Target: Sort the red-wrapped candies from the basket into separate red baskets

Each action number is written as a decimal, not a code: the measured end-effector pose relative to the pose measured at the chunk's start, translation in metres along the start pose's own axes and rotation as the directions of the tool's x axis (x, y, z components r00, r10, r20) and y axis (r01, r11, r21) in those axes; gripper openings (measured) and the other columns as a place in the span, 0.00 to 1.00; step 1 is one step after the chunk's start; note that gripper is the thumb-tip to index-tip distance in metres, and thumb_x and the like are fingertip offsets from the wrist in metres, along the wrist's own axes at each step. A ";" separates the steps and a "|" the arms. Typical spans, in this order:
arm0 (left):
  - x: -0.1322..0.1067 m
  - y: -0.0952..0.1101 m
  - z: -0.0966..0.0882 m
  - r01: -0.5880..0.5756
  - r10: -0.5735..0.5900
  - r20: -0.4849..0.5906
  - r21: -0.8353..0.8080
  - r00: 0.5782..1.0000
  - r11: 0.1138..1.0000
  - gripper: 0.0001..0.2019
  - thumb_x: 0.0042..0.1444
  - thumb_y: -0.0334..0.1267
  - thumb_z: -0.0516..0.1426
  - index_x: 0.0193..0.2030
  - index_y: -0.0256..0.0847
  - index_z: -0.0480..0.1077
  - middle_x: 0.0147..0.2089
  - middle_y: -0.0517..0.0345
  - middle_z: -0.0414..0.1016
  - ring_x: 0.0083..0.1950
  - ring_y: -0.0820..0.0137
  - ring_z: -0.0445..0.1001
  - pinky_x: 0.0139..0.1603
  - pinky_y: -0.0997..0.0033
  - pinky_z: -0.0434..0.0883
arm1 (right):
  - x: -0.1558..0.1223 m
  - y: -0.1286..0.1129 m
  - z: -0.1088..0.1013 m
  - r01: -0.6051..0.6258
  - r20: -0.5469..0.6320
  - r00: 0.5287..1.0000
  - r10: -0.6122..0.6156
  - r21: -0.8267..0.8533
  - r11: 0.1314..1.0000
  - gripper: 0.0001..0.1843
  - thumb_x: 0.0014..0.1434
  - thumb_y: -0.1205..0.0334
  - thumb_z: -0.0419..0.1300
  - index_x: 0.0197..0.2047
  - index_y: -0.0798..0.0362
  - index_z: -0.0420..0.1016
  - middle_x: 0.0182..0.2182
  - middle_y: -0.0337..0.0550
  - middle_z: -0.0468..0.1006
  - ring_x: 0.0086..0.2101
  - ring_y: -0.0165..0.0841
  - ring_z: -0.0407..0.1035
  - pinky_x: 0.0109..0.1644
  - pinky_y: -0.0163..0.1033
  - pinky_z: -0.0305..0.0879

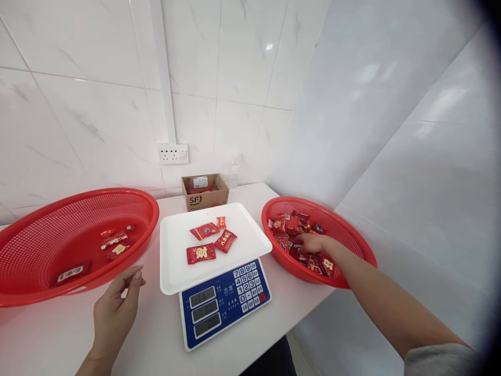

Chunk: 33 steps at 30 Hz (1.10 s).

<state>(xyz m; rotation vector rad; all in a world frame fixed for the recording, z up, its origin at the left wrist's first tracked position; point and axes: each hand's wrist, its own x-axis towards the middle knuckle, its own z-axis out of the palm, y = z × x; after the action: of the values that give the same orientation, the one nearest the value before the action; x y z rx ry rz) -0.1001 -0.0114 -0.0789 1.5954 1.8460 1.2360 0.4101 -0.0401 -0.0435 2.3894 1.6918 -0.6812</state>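
Observation:
My right hand (313,243) is down in the right red basket (352,240), fingers curled among red candy packets (293,224). Whatever lies under the fingertips is hidden. Left of the scale, my left hand (119,300) hovers over the table with its thumb drawn against loosely curled fingers and nothing visible in them. Between the hands stands a digital scale (227,303) with a white tray (176,224). On that tray rest several red packets, among them a larger one with gold print (201,254) and a small orange-red one (221,222).
A left red basket (129,201) holds several loose packets. Behind the scale sits a small cardboard box (207,198) with red packets inside, beside a clear plastic bottle (234,175). Tiled walls close off the back and right; a socket (173,154) is on the back wall.

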 end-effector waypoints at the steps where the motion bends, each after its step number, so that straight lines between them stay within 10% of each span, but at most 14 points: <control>1: 0.000 0.000 0.000 -0.003 0.003 0.002 0.005 1.000 1.000 0.18 0.46 0.54 0.52 0.39 0.47 0.72 0.30 0.60 0.77 0.36 0.65 0.75 0.36 0.69 0.69 | -0.002 0.001 -0.002 -0.003 0.004 1.000 0.003 0.032 0.999 0.18 0.45 0.71 0.65 0.43 0.58 0.75 0.39 0.49 0.78 0.38 0.38 0.72 0.43 0.41 0.68; 10: 0.001 0.005 -0.001 -0.006 0.006 0.008 0.045 1.000 0.999 0.17 0.46 0.52 0.52 0.38 0.46 0.71 0.31 0.60 0.77 0.35 0.66 0.75 0.34 0.70 0.69 | -0.025 0.010 -0.017 0.035 -0.107 0.994 0.013 0.439 0.898 0.35 0.44 0.73 0.58 0.57 0.51 0.64 0.52 0.47 0.71 0.42 0.34 0.70 0.38 0.34 0.67; 18: 0.000 0.003 -0.001 -0.044 0.044 -0.008 0.023 0.999 0.999 0.17 0.48 0.52 0.52 0.38 0.46 0.71 0.29 0.59 0.77 0.32 0.67 0.75 0.28 0.73 0.68 | -0.049 -0.006 -0.017 0.089 -0.252 0.964 0.087 0.609 0.788 0.30 0.49 0.63 0.60 0.57 0.52 0.63 0.53 0.50 0.70 0.47 0.38 0.69 0.44 0.38 0.69; 33: -0.002 -0.002 0.002 -0.142 0.142 -0.006 -0.079 0.990 0.987 0.18 0.52 0.51 0.52 0.40 0.41 0.72 0.29 0.57 0.76 0.33 0.68 0.76 0.26 0.76 0.70 | -0.053 -0.040 -0.012 0.087 -0.490 0.867 0.093 0.332 0.939 0.17 0.57 0.52 0.52 0.45 0.51 0.70 0.43 0.46 0.78 0.42 0.42 0.72 0.42 0.40 0.66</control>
<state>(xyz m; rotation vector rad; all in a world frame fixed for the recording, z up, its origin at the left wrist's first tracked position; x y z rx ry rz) -0.0990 -0.0126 -0.0820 1.7076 1.6860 1.3530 0.3625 -0.0674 -0.0041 3.0270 1.8740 -0.3951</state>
